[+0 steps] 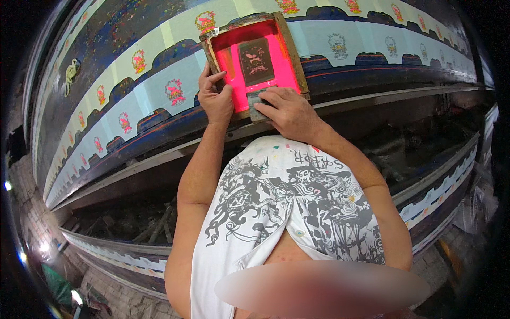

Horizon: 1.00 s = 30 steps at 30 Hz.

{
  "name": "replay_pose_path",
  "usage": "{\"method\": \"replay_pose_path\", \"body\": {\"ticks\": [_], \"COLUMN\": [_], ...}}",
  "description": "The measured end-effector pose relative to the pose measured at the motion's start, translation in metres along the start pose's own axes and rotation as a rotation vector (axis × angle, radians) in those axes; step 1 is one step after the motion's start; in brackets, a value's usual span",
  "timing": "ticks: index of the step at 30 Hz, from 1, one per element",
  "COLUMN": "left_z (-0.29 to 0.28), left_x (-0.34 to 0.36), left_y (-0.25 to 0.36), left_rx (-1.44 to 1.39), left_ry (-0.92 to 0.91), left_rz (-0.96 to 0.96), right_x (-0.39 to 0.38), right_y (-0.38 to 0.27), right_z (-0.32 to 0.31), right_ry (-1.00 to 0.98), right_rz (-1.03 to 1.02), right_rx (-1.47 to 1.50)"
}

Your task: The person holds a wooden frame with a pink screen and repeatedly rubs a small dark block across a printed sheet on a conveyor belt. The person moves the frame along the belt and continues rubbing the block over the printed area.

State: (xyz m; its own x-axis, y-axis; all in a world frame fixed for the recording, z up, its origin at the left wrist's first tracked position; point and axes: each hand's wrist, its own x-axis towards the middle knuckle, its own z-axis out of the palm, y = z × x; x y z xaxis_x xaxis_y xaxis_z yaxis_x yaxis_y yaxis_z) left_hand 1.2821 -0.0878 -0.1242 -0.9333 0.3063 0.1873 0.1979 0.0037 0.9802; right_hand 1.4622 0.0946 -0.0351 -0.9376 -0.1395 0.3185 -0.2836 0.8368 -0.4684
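A wooden-framed printing screen [292, 53] lies over the pale fabric strip on the long table in front of me. Bright pink ink [239, 98] coats its inside around a dark brown stencil window [256, 63]. My left hand [217, 98] grips the frame's left side near its lower corner, fingers bent around the wood. At the frame's near edge, my right hand [291, 112] is closed on a greyish, ink-stained squeegee [256, 101]. The squeegee's lower edge is partly hidden by the frame and my fingers.
Light blue fabric [319, 37] runs along the table; its prints [174, 92] show pink left of the screen, while those at right [337, 46] are grey outlines. A pale tangled cloth or cord [70, 74] lies far left. A metal rail [170, 155] edges the table; another table stands behind me.
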Motion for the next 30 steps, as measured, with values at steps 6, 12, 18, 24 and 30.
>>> {"method": "replay_pose_path", "body": {"ticks": [6, 12, 18, 24, 30], "left_z": [0.007, 0.008, 0.006, 0.014, 0.013], "left_x": [-0.006, -0.009, -0.010, -0.011, 0.000], "left_y": [0.003, -0.003, -0.002, -0.001, 0.003], "left_rx": [0.053, 0.100, 0.100, 0.010, -0.240], "left_ry": [-0.005, -0.006, -0.012, 0.028, 0.065], "left_rz": [-0.004, 0.051, -0.022, -0.018, -0.120], "right_x": [0.008, 0.047, 0.110, 0.119, 0.070], "right_y": [0.003, 0.046, 0.093, 0.112, 0.066], "right_z": [-0.013, -0.046, -0.037, -0.019, 0.004], "right_ry": [-0.107, -0.329, -0.171, 0.054, 0.122], "right_rz": [0.003, 0.043, 0.039, -0.022, -0.028], "right_rx": [-0.064, 0.053, -0.026, -0.205, -0.240]}}
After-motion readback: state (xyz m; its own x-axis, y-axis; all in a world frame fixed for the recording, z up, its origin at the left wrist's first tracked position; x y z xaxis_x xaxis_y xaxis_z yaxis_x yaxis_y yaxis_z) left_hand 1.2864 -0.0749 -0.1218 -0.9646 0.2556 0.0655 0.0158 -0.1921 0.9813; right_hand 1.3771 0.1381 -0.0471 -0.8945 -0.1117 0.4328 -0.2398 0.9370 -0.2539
